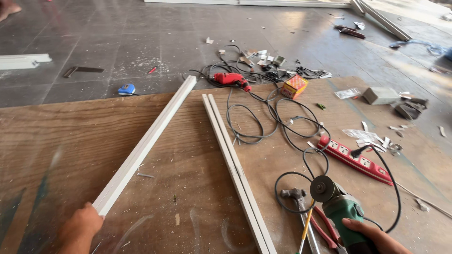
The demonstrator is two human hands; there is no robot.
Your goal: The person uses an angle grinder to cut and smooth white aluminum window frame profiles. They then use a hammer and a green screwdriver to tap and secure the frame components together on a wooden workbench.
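Observation:
My left hand (81, 226) grips the near end of a long white bar (146, 143) that runs diagonally up and away across the plywood board (56, 136). My right hand (374, 237) holds the green body of an angle grinder (335, 200), its disc end pointing up and left. Two more white bars (235, 169) lie side by side on the board between my hands. Beside the grinder lie a hammer (294, 195) and red-handled pliers (325, 228).
A red power strip (355, 160) with a black plug sits right of the grinder, black cables (263, 117) looping over the board. Farther off lie a red drill (230, 79), an orange box (294, 86), a blue tape measure (126, 89), scraps and grey floor tiles.

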